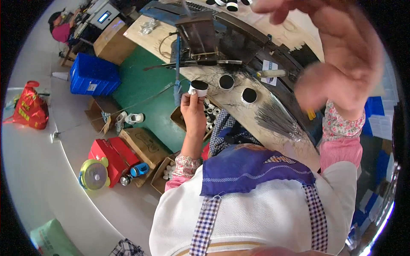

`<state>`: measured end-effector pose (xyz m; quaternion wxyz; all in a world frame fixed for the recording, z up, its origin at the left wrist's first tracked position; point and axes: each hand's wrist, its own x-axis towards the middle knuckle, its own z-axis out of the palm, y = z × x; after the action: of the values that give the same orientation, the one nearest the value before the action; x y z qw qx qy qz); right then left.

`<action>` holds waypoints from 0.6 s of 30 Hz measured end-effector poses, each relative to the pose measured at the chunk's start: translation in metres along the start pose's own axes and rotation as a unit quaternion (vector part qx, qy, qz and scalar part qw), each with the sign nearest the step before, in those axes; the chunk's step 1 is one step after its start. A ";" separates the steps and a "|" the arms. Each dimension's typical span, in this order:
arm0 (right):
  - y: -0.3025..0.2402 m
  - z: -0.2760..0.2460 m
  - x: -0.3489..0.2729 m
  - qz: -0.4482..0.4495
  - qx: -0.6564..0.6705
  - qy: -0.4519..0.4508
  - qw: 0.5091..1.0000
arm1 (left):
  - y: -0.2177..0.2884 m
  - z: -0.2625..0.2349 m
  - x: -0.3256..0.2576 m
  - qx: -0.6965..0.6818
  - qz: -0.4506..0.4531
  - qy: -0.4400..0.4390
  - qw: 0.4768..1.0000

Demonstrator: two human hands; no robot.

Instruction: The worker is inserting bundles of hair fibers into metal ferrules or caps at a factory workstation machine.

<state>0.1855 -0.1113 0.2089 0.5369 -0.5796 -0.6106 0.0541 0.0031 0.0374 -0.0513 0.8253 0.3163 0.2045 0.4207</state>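
Observation:
My left hand [193, 112] is closed round a short white cylinder with a black top [199, 86], its thumb pressed on the white side. Beside it on the worn pale worktable [209, 73] stand two similar black-topped white cylinders [226, 82], one nearer my right. My right hand [341, 51] is raised close to the camera and slightly blurred. Its thumb and fingers are apart, and nothing shows between them. Below it on the table lies a fanned spread of dark bristle-like strands [277, 117].
A dark metal machine [196, 36] stands at the table's far side, beside an upright blue rod [178, 64]. A box of white rings [210, 113] sits below the table's left edge. On the floor at left are a blue crate [94, 74], cartons and a small fan [93, 175].

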 end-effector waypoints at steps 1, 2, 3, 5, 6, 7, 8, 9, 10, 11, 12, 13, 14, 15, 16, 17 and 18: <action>0.000 -0.001 -0.003 0.008 -0.004 0.003 1.000 | 0.003 0.003 -0.004 -0.004 -0.002 0.020 1.000; 0.000 0.000 -0.005 0.015 -0.007 0.005 1.000 | 0.004 0.000 -0.006 -0.002 -0.007 0.018 1.000; -0.002 -0.004 -0.007 0.024 -0.016 0.009 1.000 | 0.002 -0.001 -0.006 -0.001 -0.011 0.012 1.000; -0.006 -0.009 -0.010 0.040 -0.032 0.017 0.999 | 0.002 -0.007 -0.006 0.002 -0.018 0.002 1.000; -0.005 -0.014 -0.012 0.044 -0.043 0.021 0.998 | 0.000 -0.006 -0.002 0.001 -0.019 -0.008 1.000; -0.006 -0.020 -0.012 0.049 -0.057 0.027 0.997 | 0.000 -0.005 -0.006 -0.002 -0.027 -0.009 1.000; -0.009 -0.027 -0.012 0.055 -0.074 0.034 0.995 | -0.004 -0.002 -0.001 0.001 -0.025 -0.020 0.999; -0.011 -0.031 -0.018 0.064 -0.086 0.042 0.993 | -0.007 -0.002 -0.002 0.009 -0.025 -0.028 0.999; -0.018 -0.043 -0.027 0.079 -0.114 0.059 0.988 | 0.007 0.032 -0.011 0.056 -0.051 0.020 0.997; -0.028 -0.056 -0.036 0.098 -0.147 0.079 0.981 | 0.004 0.014 -0.012 0.084 -0.078 -0.003 0.993; -0.033 -0.073 -0.045 0.100 -0.184 0.101 0.973 | 0.009 0.010 -0.015 0.098 -0.063 0.025 0.993; -0.040 -0.098 -0.061 0.110 -0.238 0.132 0.956 | 0.012 0.028 -0.020 0.095 -0.068 0.052 0.992; -0.062 -0.121 -0.074 0.121 -0.294 0.160 0.935 | 0.016 0.026 -0.017 0.159 -0.047 -0.007 0.986; -0.088 -0.131 -0.092 0.142 -0.334 0.184 0.914 | 0.027 0.009 -0.019 0.154 -0.044 -0.025 0.987; -0.113 -0.144 -0.107 0.152 -0.373 0.207 0.891 | 0.027 0.003 -0.015 0.144 -0.033 -0.044 0.988; -0.139 -0.149 -0.124 0.172 -0.410 0.228 0.866 | 0.024 0.003 -0.016 0.302 0.020 -0.005 0.953; -0.162 -0.152 -0.140 0.192 -0.442 0.247 0.841 | 0.027 0.008 -0.015 0.197 -0.034 -0.006 0.980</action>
<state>0.1547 -0.3551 0.3010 0.3355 -0.8552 -0.2935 -0.2644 -0.0155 0.0336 -0.0258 0.7617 0.4684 0.2889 0.3421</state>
